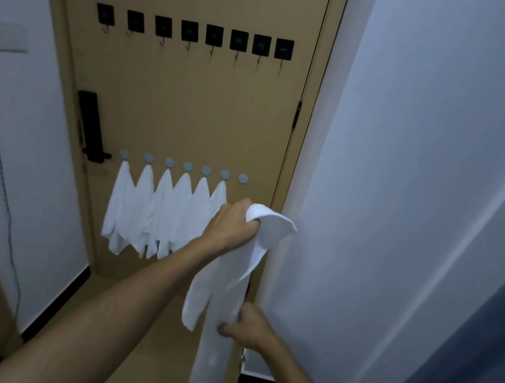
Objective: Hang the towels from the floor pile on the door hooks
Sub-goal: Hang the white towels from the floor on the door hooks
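Pale white walls (pixel 414 150) flank a tan flat-panel door (pixel 191 110) at the end of a narrow passage, dim and slightly blurred. High on the door runs a row of eight black square adhesive hooks (pixel 189 31), all bare. Lower down, level with the black lever handle and lock plate (pixel 91 129), sits a second row of seven round grey-blue hooks (pixel 187 167). Six small white terry towels (pixel 156 213) hang from the first six of these, each gathered to a point at its hook and fanning out below, edges overlapping their neighbours. The seventh round hook (pixel 243 178), at the right end, carries nothing.

In front of the door, just below and beside that bare hook, a person holds another white terry towel (pixel 223 288). The left hand (pixel 234 226) has its fingers curled tight around the upper bunched part, a soft fold arching out over the knuckles to the right. From there the cloth drops in a long, limp, twisted strip. The right hand (pixel 249 327) pinches the towel lower down, fingers closed on its edge, and the tail hangs past it toward the tan floor (pixel 136 305). A thin black cable (pixel 0 180) trails down the left wall.
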